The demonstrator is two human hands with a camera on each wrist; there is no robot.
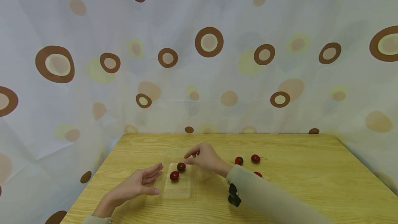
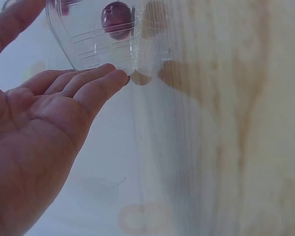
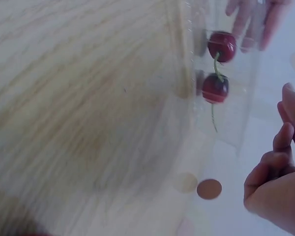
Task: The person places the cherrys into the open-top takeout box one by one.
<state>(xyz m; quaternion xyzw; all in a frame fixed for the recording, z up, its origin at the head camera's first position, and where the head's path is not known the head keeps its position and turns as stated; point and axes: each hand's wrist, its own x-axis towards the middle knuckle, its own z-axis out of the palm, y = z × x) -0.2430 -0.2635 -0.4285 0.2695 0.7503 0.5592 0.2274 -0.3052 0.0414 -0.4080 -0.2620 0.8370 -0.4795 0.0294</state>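
Observation:
A clear plastic box [image 1: 178, 193] lies on the table with two dark red cherries in it. One cherry [image 1: 174, 176] is nearer the front; the other cherry [image 1: 181, 167] sits just behind it. In the right wrist view, green stems show on the two cherries [image 3: 222, 46]. My left hand [image 1: 135, 185] is at the box's left side, fingers extended and thumb spread, holding nothing. Over the box's back right part is my right hand [image 1: 203, 157], its fingers loosely bent, thumb and index close to the rear cherry. No cherry shows between those fingers.
Right of the box lie more cherries on the wooden table [image 1: 295, 168]: one cherry [image 1: 239, 160], a stemmed cherry [image 1: 256, 158], and a third cherry [image 1: 257, 174] partly hidden by the right sleeve [image 1: 264, 193]. A dotted curtain [image 1: 236, 78] hangs behind the table.

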